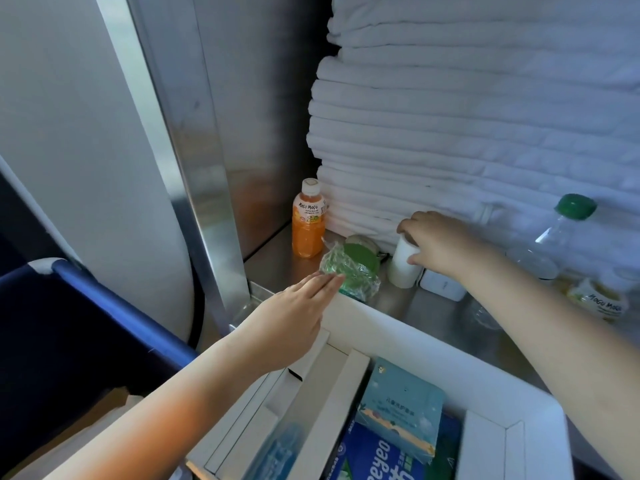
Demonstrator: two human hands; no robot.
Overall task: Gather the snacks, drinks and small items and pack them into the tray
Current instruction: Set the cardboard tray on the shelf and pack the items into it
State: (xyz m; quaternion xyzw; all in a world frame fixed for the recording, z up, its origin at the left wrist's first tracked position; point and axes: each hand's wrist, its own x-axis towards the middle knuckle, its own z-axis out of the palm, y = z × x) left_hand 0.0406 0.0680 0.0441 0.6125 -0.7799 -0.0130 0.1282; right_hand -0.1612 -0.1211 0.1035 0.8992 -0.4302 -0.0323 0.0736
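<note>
Nearest the camera sits the white tray, split by white dividers. One of its compartments holds a light blue packet lying on top of a darker blue package with white lettering, and a clear-wrapped bluish item lies in the narrow slot to the left. The left hand reaches out over the tray's far left corner, palm down, fingers straight and pressed together. Its fingertips reach the near edge of a green snack packet in clear wrap, though it is not plain whether they touch it. The packet lies on the steel desk just beyond the tray's rim. To its right, the right hand comes in from the side with its fingers curled over the top of an upright white cup and its thumb on the cup's side. A small white box lies just beside the cup. Further right stand a clear bottle with a green cap and a yellowish Mogu Mogu bottle. In the back left corner an orange Mogu Mogu bottle stands upright against the steel wall. A tall stack of folded white towels rises behind everything.
</note>
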